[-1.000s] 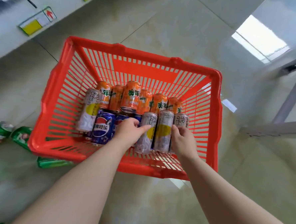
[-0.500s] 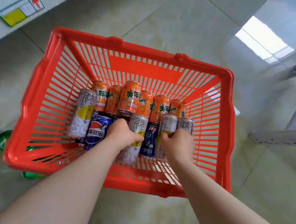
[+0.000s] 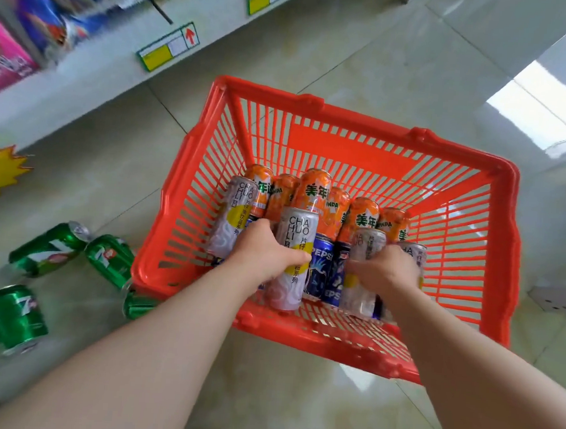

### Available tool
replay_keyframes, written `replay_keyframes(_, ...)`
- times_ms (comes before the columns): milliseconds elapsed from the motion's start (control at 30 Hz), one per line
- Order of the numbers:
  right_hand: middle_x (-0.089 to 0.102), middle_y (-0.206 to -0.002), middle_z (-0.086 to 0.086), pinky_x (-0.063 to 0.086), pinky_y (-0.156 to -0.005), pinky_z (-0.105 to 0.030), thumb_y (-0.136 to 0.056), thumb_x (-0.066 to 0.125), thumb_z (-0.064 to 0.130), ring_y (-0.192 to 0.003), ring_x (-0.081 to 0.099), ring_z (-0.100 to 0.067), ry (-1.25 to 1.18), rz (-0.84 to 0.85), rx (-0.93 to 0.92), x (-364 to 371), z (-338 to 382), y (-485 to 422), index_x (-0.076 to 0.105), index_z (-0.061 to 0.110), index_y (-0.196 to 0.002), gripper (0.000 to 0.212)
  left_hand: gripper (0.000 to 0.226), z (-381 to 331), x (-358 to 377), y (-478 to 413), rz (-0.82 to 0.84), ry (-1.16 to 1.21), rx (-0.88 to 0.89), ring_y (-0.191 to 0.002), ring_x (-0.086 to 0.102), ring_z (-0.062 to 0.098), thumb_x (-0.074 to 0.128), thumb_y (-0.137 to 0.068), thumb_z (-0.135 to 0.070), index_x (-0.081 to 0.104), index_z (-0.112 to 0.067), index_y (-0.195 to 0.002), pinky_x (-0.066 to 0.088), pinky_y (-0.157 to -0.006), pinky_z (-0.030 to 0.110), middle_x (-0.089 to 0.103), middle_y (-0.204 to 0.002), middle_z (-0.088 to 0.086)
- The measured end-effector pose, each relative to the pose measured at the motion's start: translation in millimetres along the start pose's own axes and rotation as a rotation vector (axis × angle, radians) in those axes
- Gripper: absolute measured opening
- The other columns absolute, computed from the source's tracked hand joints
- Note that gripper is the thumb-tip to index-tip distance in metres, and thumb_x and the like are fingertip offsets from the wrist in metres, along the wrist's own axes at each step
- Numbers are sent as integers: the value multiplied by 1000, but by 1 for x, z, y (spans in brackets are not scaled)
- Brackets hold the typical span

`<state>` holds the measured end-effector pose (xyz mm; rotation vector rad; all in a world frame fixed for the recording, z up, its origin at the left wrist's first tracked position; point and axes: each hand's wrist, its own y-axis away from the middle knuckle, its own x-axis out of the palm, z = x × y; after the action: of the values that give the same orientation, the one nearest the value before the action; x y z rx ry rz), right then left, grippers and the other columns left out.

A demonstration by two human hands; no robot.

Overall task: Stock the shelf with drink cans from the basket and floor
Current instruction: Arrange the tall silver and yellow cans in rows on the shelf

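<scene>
**A:** Which step is this?

**B:** Picking from the red basket, I'd say. Just inside the basket's near rim, the left hand is wrapped round the middle of a tall white Cha Huo Li can, which stands higher than its neighbours. Towards the basket's right side, the right hand clamps a second white can of the same kind.

**A:** Are they out of the basket?

**B:** No, both sit within its walls. Between them, lower in the basket, are blue Pepsi cans. Further in, orange Mirinda cans crowd across the basket's middle.

**A:** And outside it?

**B:** Green 7-Up cans lie on the floor just left of the basket, one tucked by its near-left corner. The white shelf runs beyond the basket's far-left corner, with yellow price tags on its edge.

**A:** What does the next move call for?

**B:** Probably lifting both cans over the rim without knocking the orange ones, then carrying them left to the shelf and setting them upright. Most of the stock is unshelved, so the task looks far from done.
</scene>
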<state>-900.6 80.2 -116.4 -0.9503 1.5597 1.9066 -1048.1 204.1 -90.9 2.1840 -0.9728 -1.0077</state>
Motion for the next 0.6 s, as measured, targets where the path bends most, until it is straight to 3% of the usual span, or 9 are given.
replay_keyframes(100, 58, -58, -1, 37, -44, -22, -74, 77, 47, -49, 51, -14, -203, 83, -5, -15, 0, 17, 61, 11, -67, 41, 51, -5, -18, 16, -1, 129, -15, -93, 62, 17, 86, -64, -29, 56, -18, -103, 53, -86, 35, 63, -101, -3)
replay_keyframes(233, 71, -71, -8, 56, -58, -34, -70, 83, 38, -61, 64, -22, -463, 191, -149, -53, 6, 49, 71, 12, -83, 32, 41, -22, -52, 49, -23, 306, -5, -84, 62, 11, 84, -69, -17, 59, -19, -102, 50, -71, 26, 65, -94, -3)
replay_keyframes(333, 76, -81, -10, 60, -79, -49, -71, 84, 25, -77, 72, -27, -570, 277, -289, -96, 20, 82, 73, 17, -81, 17, 36, -39, -90, 86, -69, 354, 2, -88, 68, 17, 85, -66, -16, 61, -22, -93, 56, -80, 36, 70, -96, 0)
replay_keyframes(400, 77, -84, -10, 57, -83, -54, -72, 84, 21, -85, 73, -33, -581, 318, -364, -127, 35, 106, 75, 17, -82, 14, 32, -51, -120, 115, -96, 393, 5, -86, 70, 20, 86, -64, -15, 65, -22, -87, 57, -83, 40, 73, -94, 2)
replay_keyframes(500, 77, -89, -8, 57, -85, -54, -70, 85, 23, -89, 73, -33, -559, 386, -426, -177, 63, 147, 75, 15, -93, 26, 27, -74, -169, 168, -137, 453, 29, -84, 70, 18, 85, -66, -12, 65, -22, -81, 56, -85, 36, 74, -89, 2)
replay_keyframes(600, 76, -94, -12, 55, -89, -55, -71, 84, 21, -93, 71, -36, -530, 437, -525, -225, 98, 194, 74, 13, -97, 28, 32, -93, -221, 222, -164, 474, 50, -88, 70, 18, 87, -62, -19, 67, -21, -87, 54, -89, 38, 75, -93, 2)
